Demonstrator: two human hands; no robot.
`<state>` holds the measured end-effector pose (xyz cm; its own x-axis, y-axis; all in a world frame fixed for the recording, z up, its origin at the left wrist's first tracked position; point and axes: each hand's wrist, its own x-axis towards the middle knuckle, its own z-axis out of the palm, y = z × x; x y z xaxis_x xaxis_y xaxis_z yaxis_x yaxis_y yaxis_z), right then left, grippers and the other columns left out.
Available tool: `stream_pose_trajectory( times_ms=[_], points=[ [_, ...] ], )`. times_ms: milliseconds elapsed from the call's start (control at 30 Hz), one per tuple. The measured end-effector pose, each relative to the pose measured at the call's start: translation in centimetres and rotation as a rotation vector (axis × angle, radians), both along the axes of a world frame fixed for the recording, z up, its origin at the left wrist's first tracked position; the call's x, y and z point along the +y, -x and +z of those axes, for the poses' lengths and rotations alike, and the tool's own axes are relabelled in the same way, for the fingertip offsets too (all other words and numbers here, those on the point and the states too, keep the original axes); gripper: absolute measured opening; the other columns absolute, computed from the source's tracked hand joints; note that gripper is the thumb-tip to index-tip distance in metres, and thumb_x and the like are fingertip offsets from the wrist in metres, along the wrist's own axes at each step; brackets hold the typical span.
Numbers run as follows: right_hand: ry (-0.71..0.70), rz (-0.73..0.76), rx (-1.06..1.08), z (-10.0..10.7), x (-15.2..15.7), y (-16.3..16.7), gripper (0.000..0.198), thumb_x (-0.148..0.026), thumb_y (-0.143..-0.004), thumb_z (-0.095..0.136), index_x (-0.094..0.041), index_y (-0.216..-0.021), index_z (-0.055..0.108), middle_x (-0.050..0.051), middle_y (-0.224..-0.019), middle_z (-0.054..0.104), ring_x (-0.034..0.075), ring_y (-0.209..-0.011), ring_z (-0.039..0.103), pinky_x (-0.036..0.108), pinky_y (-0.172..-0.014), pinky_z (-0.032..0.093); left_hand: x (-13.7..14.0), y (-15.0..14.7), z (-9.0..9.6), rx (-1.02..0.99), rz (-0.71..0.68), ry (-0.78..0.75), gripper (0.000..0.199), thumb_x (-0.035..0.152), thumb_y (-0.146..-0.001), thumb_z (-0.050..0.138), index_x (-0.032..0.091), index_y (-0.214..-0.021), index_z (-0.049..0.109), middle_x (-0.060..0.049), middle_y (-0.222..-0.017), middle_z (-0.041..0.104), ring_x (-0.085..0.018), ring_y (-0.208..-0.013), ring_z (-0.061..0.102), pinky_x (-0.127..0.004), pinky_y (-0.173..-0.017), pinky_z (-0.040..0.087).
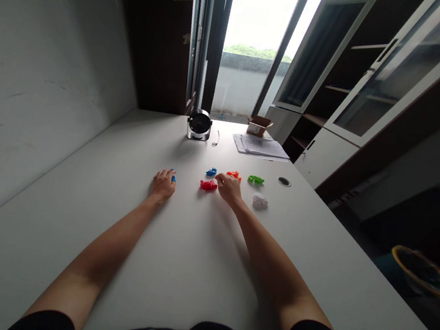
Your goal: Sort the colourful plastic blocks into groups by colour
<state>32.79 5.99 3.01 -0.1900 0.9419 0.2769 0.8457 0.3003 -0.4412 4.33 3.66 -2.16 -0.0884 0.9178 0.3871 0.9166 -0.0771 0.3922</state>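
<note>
One bench (171, 268) holds six small pieces: one blue piece (211, 172), a second blue piece (174, 179), one red piece (207, 185), one orange piece (235, 174), one green piece (255, 180), one white piece (260, 201). Also one round device (199, 124), one cardboard box (255, 129), one cord (218, 137); overlapping papers (264, 147) defy counting.

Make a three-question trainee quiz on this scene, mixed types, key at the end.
1. Multiple choice: the piece at the left hand is
A) green
B) blue
C) white

2. True or false: the green piece lies farther from the person than the white piece.

3. Fill in: just in front of the box, on the table, lie some ____.

Key: 1. B; 2. True; 3. papers.
</note>
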Motion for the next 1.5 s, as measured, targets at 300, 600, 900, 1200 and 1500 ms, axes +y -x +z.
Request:
stream_pose_trajectory(
  times_ms=[300, 600, 900, 1200, 1500],
  points=[
    [-0.022, 0.186, 0.126, 1.2, -3.1, 1.9, 0.023, -0.027, -0.098, 0.052, -0.024, -0.098, 0.074, 0.003, -0.098, 0.075, 0.019, -0.087, 0.064, 0.028, -0.078, 0.042, 0.2, 0.1, 0.0, -0.043, 0.001, -0.057, 0.045, 0.034, -0.089, 0.061, 0.022, -0.132, 0.061, -0.014, -0.14, 0.057, -0.032, -0.131, 0.049, -0.046, -0.114, 0.036],
    [0.148, 0.467, 0.294, -1.5, -5.5, 4.9, 0.019, -0.018, -0.09, 0.058, -0.022, -0.093, 0.076, 0.002, -0.088, 0.075, 0.016, -0.076, 0.065, 0.024, -0.069, 0.045, -1.1, -0.6, 0.9, -0.031, -0.218, -0.071, 0.042, 0.026, -0.082, 0.068, 0.024, -0.125, 0.064, -0.011, -0.125, 0.06, -0.029, -0.116, 0.057, -0.042, -0.107, 0.044],
    [0.111, 0.416, 0.387, -3.3, -4.7, 4.8, 0.019, -0.019, -0.088, 0.058, -0.021, -0.092, 0.076, 0.001, -0.08, 0.073, 0.014, -0.069, 0.062, 0.024, -0.066, 0.044, -0.9, -0.9, 0.8, -0.002, -0.224, -0.016, 0.042, 0.022, -0.085, 0.063, 0.02, -0.127, 0.064, -0.012, -0.12, 0.067, -0.029, -0.114, 0.06, -0.042, -0.105, 0.045],
    [0.051, 0.32, 0.339, -3.6, -4.5, 4.8, 0.02, -0.021, -0.09, 0.056, -0.023, -0.093, 0.076, 0.001, -0.079, 0.072, 0.015, -0.068, 0.06, 0.025, -0.066, 0.043, -1.9, -1.5, 1.6, 0.038, -0.354, -0.024, 0.023, 0.027, -0.088, 0.064, 0.024, -0.109, 0.074, -0.009, -0.11, 0.07, -0.027, -0.106, 0.061, -0.04, -0.097, 0.048],
    [0.046, 0.246, 0.292, -3.5, -4.6, 4.7, 0.017, -0.023, -0.09, 0.058, -0.024, -0.091, 0.075, 0.002, -0.081, 0.072, 0.017, -0.071, 0.062, 0.027, -0.071, 0.044, -2.2, -2.0, 1.9, 0.009, -0.311, -0.043, 0.019, 0.027, -0.085, 0.068, 0.023, -0.103, 0.073, -0.009, -0.108, 0.068, -0.027, -0.106, 0.059, -0.04, -0.096, 0.048]
  ],
)
